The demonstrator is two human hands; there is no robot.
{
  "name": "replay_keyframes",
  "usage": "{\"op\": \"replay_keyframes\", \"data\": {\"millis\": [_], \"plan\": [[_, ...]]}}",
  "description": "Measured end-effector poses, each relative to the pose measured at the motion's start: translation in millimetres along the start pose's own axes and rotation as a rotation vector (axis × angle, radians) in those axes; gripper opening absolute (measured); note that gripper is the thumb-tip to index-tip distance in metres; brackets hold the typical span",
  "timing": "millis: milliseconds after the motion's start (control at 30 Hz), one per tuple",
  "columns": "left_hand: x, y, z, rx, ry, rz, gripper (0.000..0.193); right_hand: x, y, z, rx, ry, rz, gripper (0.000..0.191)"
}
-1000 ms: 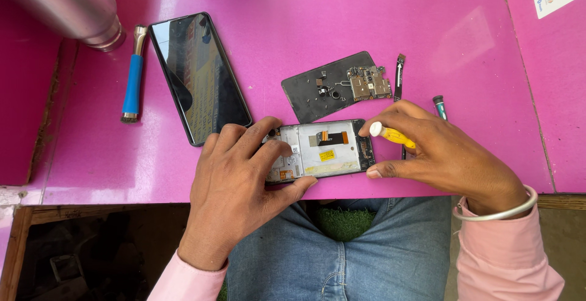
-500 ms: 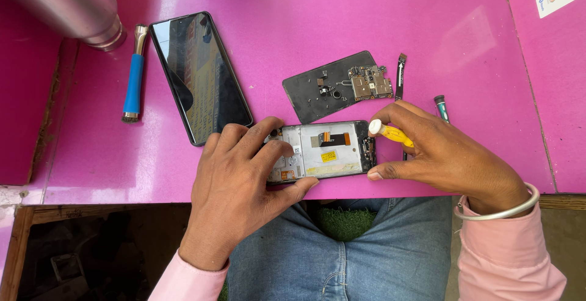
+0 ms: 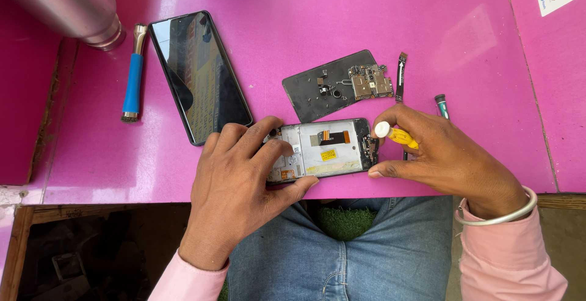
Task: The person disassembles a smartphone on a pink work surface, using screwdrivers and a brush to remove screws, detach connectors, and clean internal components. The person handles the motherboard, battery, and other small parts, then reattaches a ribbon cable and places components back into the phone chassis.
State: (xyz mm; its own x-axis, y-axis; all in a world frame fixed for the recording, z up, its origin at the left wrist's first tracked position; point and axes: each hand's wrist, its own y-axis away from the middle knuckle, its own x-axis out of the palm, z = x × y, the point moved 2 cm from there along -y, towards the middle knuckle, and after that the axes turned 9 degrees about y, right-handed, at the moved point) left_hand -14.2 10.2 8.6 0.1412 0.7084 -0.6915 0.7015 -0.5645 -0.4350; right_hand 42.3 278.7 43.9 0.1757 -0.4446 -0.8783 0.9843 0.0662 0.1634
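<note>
Change since earlier: almost nothing; both hands sit where they were, and the yellow tool's white cap has tipped only a touch.
Phone frame: one opened phone frame [image 3: 322,150] lies flat at the table's [image 3: 293,50] near edge, its long axis running left to right.
Left hand: left hand [image 3: 241,191] lies over the frame's left end, fingers [image 3: 268,148] spread and pressing down, thumb along the near edge.
Right hand: right hand [image 3: 445,157] is at the frame's right end, fingers pinching a yellow screwdriver [image 3: 397,135] whose tip points toward that end; the tip itself is hidden.
Nearer hand: right, for the frame's right end.
Count, phone parts: one black screen panel [image 3: 198,75], one dark back plate [image 3: 317,90] carrying one circuit board [image 3: 369,82], one flex strip [image 3: 400,75].
Count, tools: one blue-handled brush [image 3: 132,75], one green-tipped tool [image 3: 442,104].
Also: one steel flask [image 3: 67,2].
</note>
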Motion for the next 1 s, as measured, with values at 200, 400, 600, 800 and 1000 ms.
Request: {"op": "replay_keyframes", "data": {"millis": [200, 400, 600, 800, 1000], "plan": [[1, 0, 0, -0.016, -0.004, 0.012, 0.05, 4, 2, -4, -0.091, -0.148, -0.017, 0.04], [1, 0, 0, -0.018, -0.004, 0.015, 0.05, 4, 0, -16, 0.147, -0.249, -0.055, 0.031], [0, 0, -1, -0.012, -0.007, 0.014, 0.049, -6, -31, -19, -0.029, -0.3, -0.362, 0.023], [-1, -1, -1, 0.002, -0.002, 0.009, 0.049, -5, -65, -9, -0.073, -0.383, -0.363, 0.019], [-1, -1, -2, 0.007, 0.011, -0.004, 0.047, 1, -74, -4, 0.023, -0.357, -0.327, 0.022]]}}
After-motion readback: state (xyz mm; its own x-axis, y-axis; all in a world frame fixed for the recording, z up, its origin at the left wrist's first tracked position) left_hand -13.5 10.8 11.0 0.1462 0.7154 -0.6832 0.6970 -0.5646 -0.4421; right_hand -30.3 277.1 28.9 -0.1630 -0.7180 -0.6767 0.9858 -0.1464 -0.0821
